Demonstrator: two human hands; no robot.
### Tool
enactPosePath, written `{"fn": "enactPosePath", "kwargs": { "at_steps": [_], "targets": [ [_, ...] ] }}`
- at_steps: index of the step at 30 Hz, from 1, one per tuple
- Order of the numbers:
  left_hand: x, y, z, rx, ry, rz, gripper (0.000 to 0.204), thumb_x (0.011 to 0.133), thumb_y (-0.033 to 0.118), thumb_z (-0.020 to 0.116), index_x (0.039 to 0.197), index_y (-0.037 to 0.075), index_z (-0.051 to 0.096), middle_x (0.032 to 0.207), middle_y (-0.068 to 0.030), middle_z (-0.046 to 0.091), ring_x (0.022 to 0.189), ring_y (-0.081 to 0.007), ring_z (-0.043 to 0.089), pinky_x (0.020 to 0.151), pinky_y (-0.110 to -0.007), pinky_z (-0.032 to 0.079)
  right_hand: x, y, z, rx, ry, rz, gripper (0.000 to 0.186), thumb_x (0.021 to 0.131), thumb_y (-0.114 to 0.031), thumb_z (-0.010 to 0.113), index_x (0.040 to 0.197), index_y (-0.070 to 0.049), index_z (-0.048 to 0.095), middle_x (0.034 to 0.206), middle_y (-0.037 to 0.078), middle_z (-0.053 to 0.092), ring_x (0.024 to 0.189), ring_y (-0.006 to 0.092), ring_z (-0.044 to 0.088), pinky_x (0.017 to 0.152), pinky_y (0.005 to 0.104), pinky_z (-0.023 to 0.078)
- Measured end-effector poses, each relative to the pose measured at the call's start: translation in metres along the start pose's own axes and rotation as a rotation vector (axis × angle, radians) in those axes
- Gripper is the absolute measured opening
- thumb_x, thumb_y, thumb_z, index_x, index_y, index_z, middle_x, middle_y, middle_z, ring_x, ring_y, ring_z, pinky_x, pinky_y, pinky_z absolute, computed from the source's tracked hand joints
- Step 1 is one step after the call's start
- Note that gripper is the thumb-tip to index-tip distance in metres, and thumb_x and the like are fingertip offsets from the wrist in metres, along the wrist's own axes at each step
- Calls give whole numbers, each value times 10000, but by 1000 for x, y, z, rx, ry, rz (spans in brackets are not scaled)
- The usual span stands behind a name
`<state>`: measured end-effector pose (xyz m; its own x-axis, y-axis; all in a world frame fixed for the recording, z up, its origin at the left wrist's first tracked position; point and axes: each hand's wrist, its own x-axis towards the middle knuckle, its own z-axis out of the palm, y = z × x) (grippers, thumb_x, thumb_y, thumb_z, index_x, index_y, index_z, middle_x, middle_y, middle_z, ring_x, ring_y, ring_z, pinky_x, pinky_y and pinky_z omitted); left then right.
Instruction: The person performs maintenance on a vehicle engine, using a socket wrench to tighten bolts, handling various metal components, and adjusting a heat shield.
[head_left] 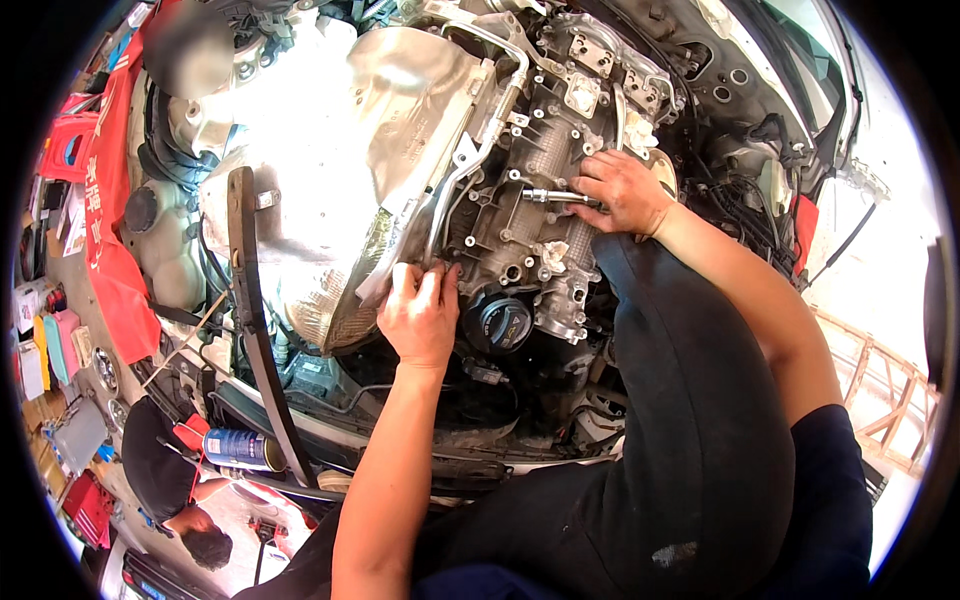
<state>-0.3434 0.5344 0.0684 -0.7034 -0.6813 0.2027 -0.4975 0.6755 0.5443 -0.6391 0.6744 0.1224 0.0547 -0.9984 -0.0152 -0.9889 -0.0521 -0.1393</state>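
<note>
An open engine (525,150) with a grey metal valve cover lies under my hands. My right hand (625,190) is curled around a chrome socket tool (548,196), whose shaft points left across the valve cover; the palm hides its other end. Lower left, my left hand (415,320) has its fingers bent and pressed together beside the lower end of a silver metal pipe (443,215). What those fingers pinch, if anything, is hidden. Just right of this hand sits a round black oil cap (497,322). Crumpled white tissue (552,256) lies on the valve cover.
A silver heat shield (410,100) stands left of the engine, beside a dark curved bar (250,300). My bent knee (690,350) rises under my right arm. At lower left are a blue can (243,450) and another person (165,470). Red cloth (120,220) hangs at the left.
</note>
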Motion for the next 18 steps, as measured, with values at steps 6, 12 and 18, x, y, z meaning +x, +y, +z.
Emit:
{"fn": "enactPosePath", "kwargs": {
  "at_steps": [6, 12, 18],
  "targets": [
    [4, 5, 1, -51, 66, -11, 154, 791, 216, 755, 909, 125, 719, 788, -50, 524, 608, -259, 571, 514, -374, 460, 0, 0, 1, 18, 33, -25, 299, 717, -246, 761, 916, -69, 626, 836, 76, 537, 801, 261, 563, 718, 365, 460],
    [-1, -1, 1, -104, 14, -1, 181, 792, 211, 756, 937, 112, 713, 791, -74, 510, 610, -263, 564, 520, -373, 466, 0, -2, -2, 18, -2, 3, 261, 781, -308, 717, 889, -87, 628, 819, 63, 540, 830, 245, 582, 761, 358, 469],
    [2, 4, 1, -81, 86, 24, 188, 773, 223, 767, 919, 118, 712, 762, -59, 511, 596, -264, 561, 505, -372, 457, -2, 0, -1, 3, 4, -5, 280, 784, -321, 714, 903, -85, 621, 835, 69, 543, 832, 252, 581, 763, 362, 470]
  ]
}}
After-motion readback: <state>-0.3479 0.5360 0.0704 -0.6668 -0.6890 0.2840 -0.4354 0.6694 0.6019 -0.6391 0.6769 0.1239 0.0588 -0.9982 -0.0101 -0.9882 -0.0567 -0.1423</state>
